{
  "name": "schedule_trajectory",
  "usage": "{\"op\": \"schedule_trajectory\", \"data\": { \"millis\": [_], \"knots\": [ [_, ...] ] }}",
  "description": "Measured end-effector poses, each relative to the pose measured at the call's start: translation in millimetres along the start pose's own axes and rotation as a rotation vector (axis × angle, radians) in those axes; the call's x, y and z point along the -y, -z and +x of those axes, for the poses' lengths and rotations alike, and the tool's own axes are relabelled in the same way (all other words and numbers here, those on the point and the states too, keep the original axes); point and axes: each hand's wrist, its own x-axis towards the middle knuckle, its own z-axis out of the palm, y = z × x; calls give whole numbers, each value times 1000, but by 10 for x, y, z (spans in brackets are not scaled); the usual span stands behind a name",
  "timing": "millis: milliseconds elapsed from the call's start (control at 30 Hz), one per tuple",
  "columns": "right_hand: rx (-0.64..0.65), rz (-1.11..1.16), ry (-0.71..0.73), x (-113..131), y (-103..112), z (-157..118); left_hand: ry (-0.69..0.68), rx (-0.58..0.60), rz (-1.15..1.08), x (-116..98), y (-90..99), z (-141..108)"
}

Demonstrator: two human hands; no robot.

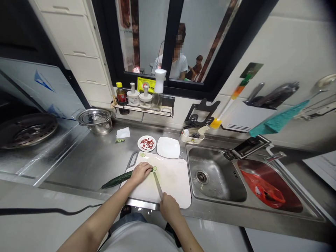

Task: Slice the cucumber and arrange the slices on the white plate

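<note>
A long dark green cucumber (115, 180) lies across the left part of the white cutting board (173, 185), its tapered end past the board's edge. Over its right end, my left hand (141, 172) is closed, pressing it down. A kitchen knife (158, 184) is gripped by the handle in my right hand (168, 206), its blade tip close to the cucumber's cut end. One pale cucumber slice (154, 168) lies just beyond that end. A few more slices (142, 154) rest at the board's upper left corner.
Behind the board stand a small plate (154, 139) of chopped red pieces and a white square plate (168, 147). A steel sink (217, 199) is on the right, with a red plastic bag (262, 192) in its second basin. A lidded steel pot (96, 120) stands at left.
</note>
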Motion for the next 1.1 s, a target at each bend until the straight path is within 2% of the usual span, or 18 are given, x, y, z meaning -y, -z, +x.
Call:
{"op": "schedule_trajectory", "data": {
  "millis": [133,300,500,800,1100],
  "knots": [
    [-21,48,-38,-143,98,-63,55,3,40,-74,39,10],
    [-70,96,-102,-419,185,8,149,-27,150,-249,52,97],
    [-132,114,-138,-641,178,164,182,42,294,-437,-43,278],
    [-140,170,-118,-673,112,268,220,103,362,-501,-47,372],
    [-130,199,-115,-658,96,293,314,96,210,-499,-27,446]
  ]
}}
